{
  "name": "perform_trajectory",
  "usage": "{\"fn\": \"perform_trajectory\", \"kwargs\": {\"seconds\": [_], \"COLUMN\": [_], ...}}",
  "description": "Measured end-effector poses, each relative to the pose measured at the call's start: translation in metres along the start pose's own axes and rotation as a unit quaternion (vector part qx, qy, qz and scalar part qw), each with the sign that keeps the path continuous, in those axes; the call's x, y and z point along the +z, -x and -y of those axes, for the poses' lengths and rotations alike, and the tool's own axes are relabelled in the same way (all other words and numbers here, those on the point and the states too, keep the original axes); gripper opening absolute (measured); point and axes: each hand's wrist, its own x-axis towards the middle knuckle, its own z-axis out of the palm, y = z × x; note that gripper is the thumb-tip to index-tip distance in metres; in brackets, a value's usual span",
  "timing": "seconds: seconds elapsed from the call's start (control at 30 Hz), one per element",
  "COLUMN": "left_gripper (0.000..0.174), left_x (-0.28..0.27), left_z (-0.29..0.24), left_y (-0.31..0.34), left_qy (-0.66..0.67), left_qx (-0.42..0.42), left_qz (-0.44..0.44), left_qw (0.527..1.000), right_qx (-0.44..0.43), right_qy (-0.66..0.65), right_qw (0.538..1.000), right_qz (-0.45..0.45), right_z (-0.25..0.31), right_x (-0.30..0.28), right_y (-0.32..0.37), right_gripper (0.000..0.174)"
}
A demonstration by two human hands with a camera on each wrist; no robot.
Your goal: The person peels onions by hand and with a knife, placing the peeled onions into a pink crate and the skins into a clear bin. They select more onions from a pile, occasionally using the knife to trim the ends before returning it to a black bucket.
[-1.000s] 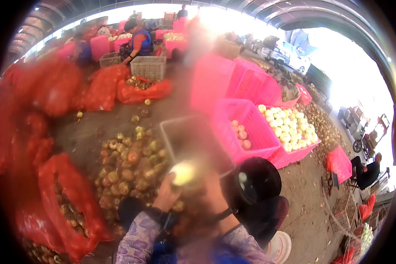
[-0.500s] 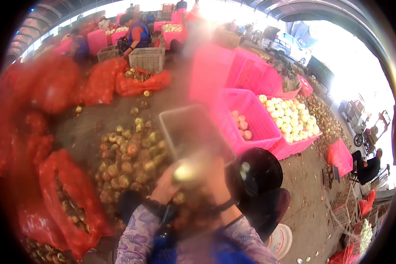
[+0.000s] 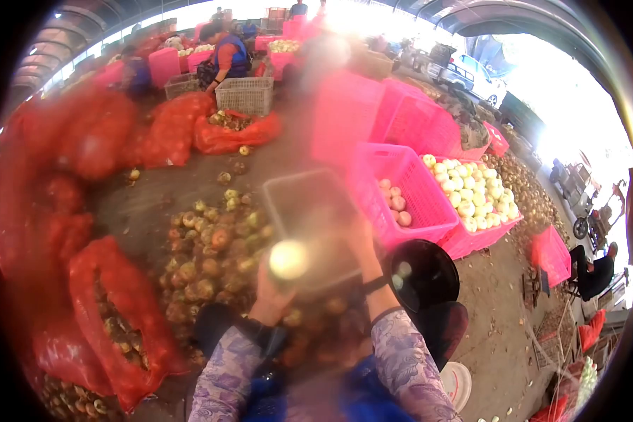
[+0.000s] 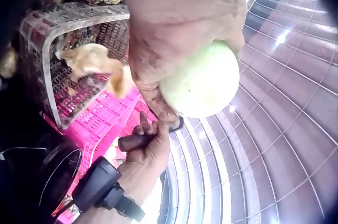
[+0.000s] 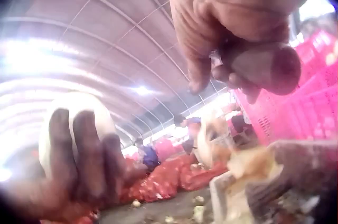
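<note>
beneath arched roofing (image 4: pixel 285 97), near pink crates (image 3: pixel 423 207), left hand (image 3: pixel 271 290) grips a peeled onion (image 3: pixel 288 259), right hand (image 5: pixel 229 15) a brown handle (image 5: pixel 261 65).

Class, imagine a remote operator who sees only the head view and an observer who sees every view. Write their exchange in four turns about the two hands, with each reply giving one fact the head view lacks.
Operator: In my head view the right hand is a blur. Is it holding anything?
Observer: Yes. The right wrist view shows its fingers curled round a dark, round-ended handle.
Operator: I see the left hand with a pale onion, but not the far side of its grip. How do the fingers lie there?
Observer: The right wrist view shows three fingers side by side against the onion.
</note>
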Motion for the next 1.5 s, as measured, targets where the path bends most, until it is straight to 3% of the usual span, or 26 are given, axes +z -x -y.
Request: {"fn": "perform_trajectory", "kwargs": {"seconds": [0.1, 0.2, 0.23, 0.43, 0.5, 0.57, 0.63, 0.67, 0.73, 0.77, 0.83, 0.87, 0.9, 0.97, 1.0, 1.07, 1.1, 1.13, 1.17, 1.2, 1.27, 1.3, 1.33, 1.37, 1.43, 1.5], "left_gripper": [0.058, 0.060, 0.061, 0.054, 0.049, 0.051, 0.056, 0.057, 0.061, 0.059, 0.056, 0.052, 0.048, 0.031, 0.029, 0.030, 0.028, 0.027, 0.026, 0.025, 0.024, 0.022, 0.022, 0.021, 0.020, 0.023], "left_x": [-0.001, 0.003, -0.011, 0.015, 0.044, 0.086, 0.133, 0.138, 0.148, 0.150, 0.165, 0.156, 0.122, 0.049, 0.042, -0.085, -0.130, -0.153, -0.170, -0.191, -0.188, -0.127, -0.123, -0.122, -0.119, -0.110], "left_z": [0.001, 0.007, 0.007, 0.016, 0.031, 0.054, 0.075, 0.080, 0.080, 0.077, 0.067, 0.060, 0.045, 0.018, 0.023, -0.010, -0.022, -0.023, -0.016, -0.014, 0.003, 0.030, 0.039, 0.049, 0.059, 0.070], "left_y": [0.000, -0.012, -0.022, -0.032, -0.041, -0.074, -0.108, -0.136, -0.166, -0.157, -0.127, -0.103, -0.104, -0.078, -0.053, -0.043, -0.026, -0.002, 0.015, 0.025, 0.053, 0.065, 0.068, 0.071, 0.077, 0.063], "left_qy": [0.001, -0.042, 0.014, -0.059, -0.131, -0.241, -0.243, -0.310, -0.436, -0.419, -0.349, -0.435, -0.443, -0.521, -0.520, -0.638, -0.687, -0.685, -0.681, -0.737, -0.715, -0.663, -0.660, -0.599, -0.530, -0.498], "left_qx": [-0.002, 0.035, 0.016, 0.017, 0.003, 0.021, -0.008, 0.029, 0.105, 0.101, 0.097, 0.145, 0.130, 0.112, 0.134, 0.168, 0.178, 0.177, 0.178, 0.149, 0.083, 0.044, 0.042, 0.047, 0.049, 0.041], "left_qz": [-0.013, 0.029, 0.041, 0.018, 0.039, 0.045, 0.122, 0.157, 0.200, 0.191, 0.153, 0.101, 0.022, -0.088, -0.178, -0.251, -0.283, -0.318, -0.348, -0.392, -0.398, -0.419, -0.423, -0.429, -0.424, -0.329], "left_qw": [1.000, 0.998, 0.999, 0.998, 0.991, 0.969, 0.962, 0.937, 0.871, 0.882, 0.919, 0.883, 0.887, 0.842, 0.824, 0.708, 0.645, 0.631, 0.619, 0.531, 0.568, 0.619, 0.619, 0.675, 0.733, 0.801], "right_qx": [-0.011, -0.007, -0.008, -0.158, -0.076, -0.058, -0.013, -0.011, -0.169, -0.154, -0.125, -0.102, -0.094, -0.033, -0.050, -0.074, -0.005, 0.067, 0.064, 0.049, 0.040, 0.022, 0.003, 0.005, 0.056, 0.052], "right_qy": [-0.109, -0.214, -0.228, -0.118, -0.206, -0.279, -0.406, -0.409, -0.287, -0.288, -0.244, -0.275, -0.279, -0.213, -0.163, -0.057, -0.181, -0.300, -0.372, -0.431, -0.486, -0.493, -0.499, -0.497, -0.457, -0.369], "right_qw": [0.994, 0.975, 0.972, 0.978, 0.970, 0.951, 0.908, 0.906, 0.943, 0.945, 0.959, 0.952, 0.952, 0.969, 0.982, 0.996, 0.983, 0.951, 0.924, 0.899, 0.871, 0.866, 0.860, 0.861, 0.884, 0.923], "right_qz": [0.022, 0.050, 0.064, 0.072, 0.105, 0.117, 0.099, 0.103, -0.015, -0.018, 0.070, 0.087, 0.088, 0.118, 0.083, 0.007, 0.030, 0.036, 0.056, 0.058, 0.065, 0.087, 0.105, 0.108, 0.081, 0.093], "right_z": [0.014, 0.033, 0.039, 0.073, 0.070, 0.057, 0.049, 0.047, 0.041, 0.032, 0.016, 0.017, 0.013, 0.004, 0.005, 0.007, -0.003, -0.012, -0.022, -0.002, 0.008, -0.009, -0.019, -0.013, 0.007, -0.010], "right_x": [-0.006, -0.028, -0.033, -0.094, -0.109, -0.110, -0.107, -0.104, -0.102, -0.104, -0.113, -0.114, -0.117, -0.123, -0.127, -0.135, -0.135, -0.134, -0.129, -0.129, -0.125, -0.118, -0.114, -0.117, -0.130, -0.118], "right_y": [0.029, 0.071, 0.088, 0.151, 0.165, 0.164, 0.159, 0.153, 0.142, 0.141, 0.136, 0.137, 0.137, 0.136, 0.130, 0.119, 0.116, 0.113, 0.111, 0.115, 0.120, 0.118, 0.117, 0.117, 0.114, 0.107], "right_gripper": [0.027, 0.034, 0.037, 0.042, 0.039, 0.037, 0.040, 0.040, 0.046, 0.046, 0.055, 0.059, 0.059, 0.061, 0.046, 0.020, 0.024, 0.029, 0.033, 0.034, 0.035, 0.036, 0.038, 0.038, 0.040, 0.040]}}
